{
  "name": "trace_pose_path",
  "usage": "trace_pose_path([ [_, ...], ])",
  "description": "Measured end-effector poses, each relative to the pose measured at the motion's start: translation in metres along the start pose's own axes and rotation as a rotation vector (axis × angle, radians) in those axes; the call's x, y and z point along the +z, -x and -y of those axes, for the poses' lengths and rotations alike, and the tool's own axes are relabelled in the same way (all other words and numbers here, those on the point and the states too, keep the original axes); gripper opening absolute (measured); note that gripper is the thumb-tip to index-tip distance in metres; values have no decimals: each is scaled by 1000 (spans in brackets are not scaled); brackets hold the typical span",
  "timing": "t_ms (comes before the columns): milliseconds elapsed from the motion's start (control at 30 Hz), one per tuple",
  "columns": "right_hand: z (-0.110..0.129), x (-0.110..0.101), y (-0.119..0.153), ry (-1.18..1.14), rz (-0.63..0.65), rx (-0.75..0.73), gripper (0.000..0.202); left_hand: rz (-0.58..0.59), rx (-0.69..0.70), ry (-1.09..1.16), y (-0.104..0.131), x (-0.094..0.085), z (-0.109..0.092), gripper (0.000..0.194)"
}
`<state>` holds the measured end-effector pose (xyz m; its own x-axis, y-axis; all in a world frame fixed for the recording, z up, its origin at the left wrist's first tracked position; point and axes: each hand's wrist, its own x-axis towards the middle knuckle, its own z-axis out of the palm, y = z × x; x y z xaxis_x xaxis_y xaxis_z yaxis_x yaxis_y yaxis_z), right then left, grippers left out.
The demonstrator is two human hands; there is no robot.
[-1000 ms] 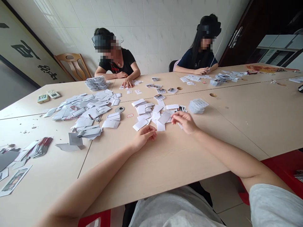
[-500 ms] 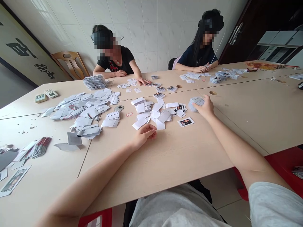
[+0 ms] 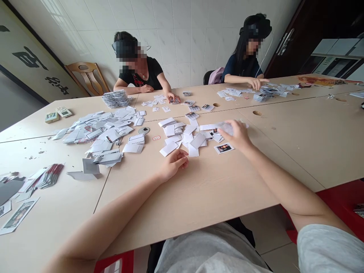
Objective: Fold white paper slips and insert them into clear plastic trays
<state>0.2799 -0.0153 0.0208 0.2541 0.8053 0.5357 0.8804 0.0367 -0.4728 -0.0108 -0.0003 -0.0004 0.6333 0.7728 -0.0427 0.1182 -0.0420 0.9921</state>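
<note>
My right hand (image 3: 239,134) grips a whitish, partly see-through bundle (image 3: 226,128), blurred by motion, that looks like a stack of small packets. It is held over the right end of a loose heap of white paper cards (image 3: 188,138). Just below it lies a single card with a dark printed picture (image 3: 224,148). My left hand (image 3: 176,163) rests on the table at the near edge of the heap, fingers curled in and thumb against them; nothing shows in it.
A larger pile of white cards (image 3: 99,127) spreads to the left, near a roll of tape (image 3: 144,130). Across the table (image 3: 182,212) two people sit with card stacks (image 3: 116,99). Several dark-printed packs (image 3: 194,108) lie between us. Red-edged packets (image 3: 51,176) sit far left.
My right hand has moved left with the bundle, from bare table to over the heap. My left hand stays put. The person at right has reached a hand toward the packets there.
</note>
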Motion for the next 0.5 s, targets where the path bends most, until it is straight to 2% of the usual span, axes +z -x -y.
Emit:
trace_pose_path([
  [67, 25, -4, 15, 6, 221, -110, 54, 1, 62, -123, 3, 4, 1, 23],
  [133, 42, -10, 27, -56, 524, -248, 51, -11, 158, -288, 8, 8, 2, 28],
  [200, 48, -16, 31, -128, 743, -309, 48, -32, 249, -470, 12, 11, 3, 34],
  [233, 45, -20, 30, -141, 794, -302, 47, -39, 282, -550, 14, 12, 3, 37],
  [300, 32, -24, 22, -97, 791, -234, 43, -28, 320, -670, 16, 14, 3, 36],
  [400, -2, -28, 5, 84, 718, -123, 41, 64, 326, -757, 18, 13, -1, 33],
  [500, -31, -28, -5, 151, 761, -79, 56, 180, 415, -795, 17, 11, -7, 42],
])
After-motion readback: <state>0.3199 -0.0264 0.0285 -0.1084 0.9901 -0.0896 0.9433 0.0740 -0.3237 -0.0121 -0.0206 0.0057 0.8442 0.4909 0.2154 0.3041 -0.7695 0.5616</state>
